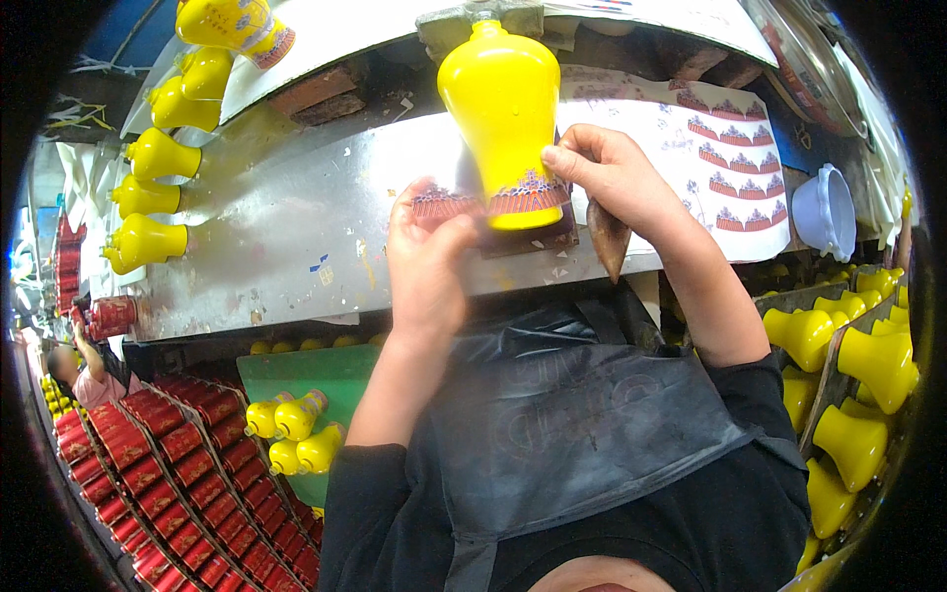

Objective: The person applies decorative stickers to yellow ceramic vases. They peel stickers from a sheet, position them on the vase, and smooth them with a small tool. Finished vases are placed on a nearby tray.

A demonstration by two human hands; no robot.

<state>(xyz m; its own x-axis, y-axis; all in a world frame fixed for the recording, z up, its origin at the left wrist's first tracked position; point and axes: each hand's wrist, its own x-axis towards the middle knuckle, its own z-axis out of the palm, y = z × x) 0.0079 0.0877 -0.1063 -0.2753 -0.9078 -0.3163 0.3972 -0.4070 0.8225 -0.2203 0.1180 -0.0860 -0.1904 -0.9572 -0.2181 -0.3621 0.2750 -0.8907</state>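
A glossy yellow vase [503, 109] lies in front of me, its neck at a grey block [434, 35] and its base toward me. Around the base runs a patterned decal strip [444, 205], whose free left end sticks out beyond the vase. My left hand [426, 257] pinches that end between thumb and fingers. My right hand [614, 178] has its thumb against the vase's right side near the band. A brown, pointed, flat tool [608, 242] juts down from under its closed fingers.
On the right, a decal sheet [735, 168] lies by a pale blue bucket [825, 212]. Several yellow vases [158, 155] line the metal table's [266, 237] left side. Racks hold yellow vases [873, 365] at right and red ones [168, 444] at lower left. Another person [94, 380] is far left.
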